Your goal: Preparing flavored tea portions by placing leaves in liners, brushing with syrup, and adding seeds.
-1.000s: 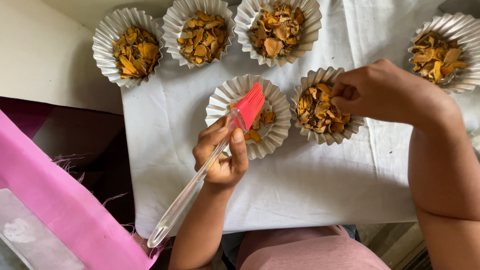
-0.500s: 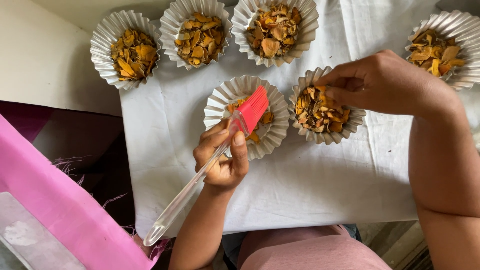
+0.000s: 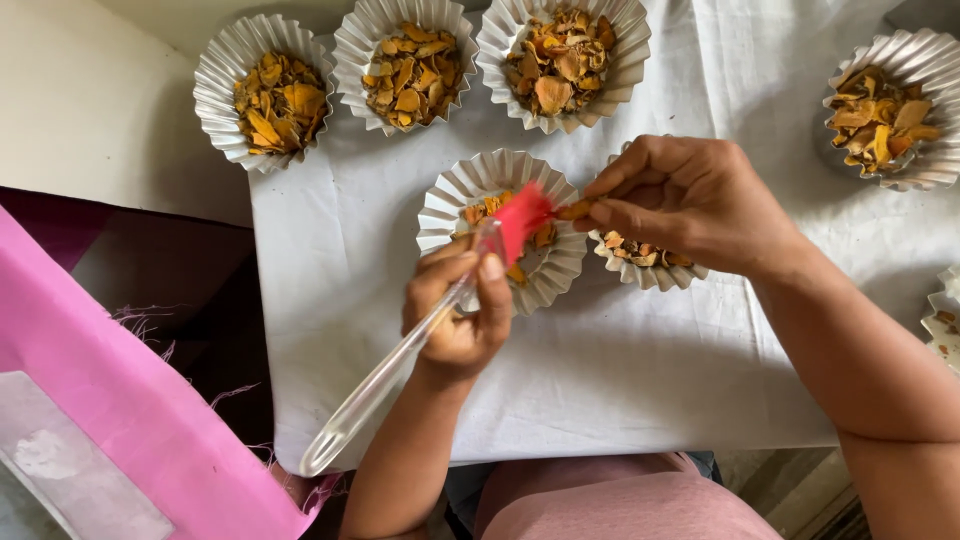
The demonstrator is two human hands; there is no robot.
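My left hand [image 3: 458, 312] grips a brush with a clear handle [image 3: 385, 375] and a red silicone head [image 3: 522, 214]. The red head rests over a white fluted paper cup [image 3: 455, 198] that holds a few orange-brown dried pieces. My right hand [image 3: 690, 203] pinches one orange dried piece [image 3: 574, 210] between thumb and forefinger, right beside the red head. Under that hand sits a second paper cup [image 3: 645, 268] of dried pieces, mostly covered by it.
Three filled paper cups [image 3: 265, 95] [image 3: 405, 62] [image 3: 560, 60] line the far edge of the white sheet [image 3: 620, 380]. Another filled cup [image 3: 890, 110] is at far right, and a cup rim [image 3: 940, 325] at the right edge. Pink cloth [image 3: 120, 410] lies at left.
My right hand has moved left from its cup, carrying a dried piece toward the middle cup. The brush head has tilted slightly and blurred as my left hand shifted.
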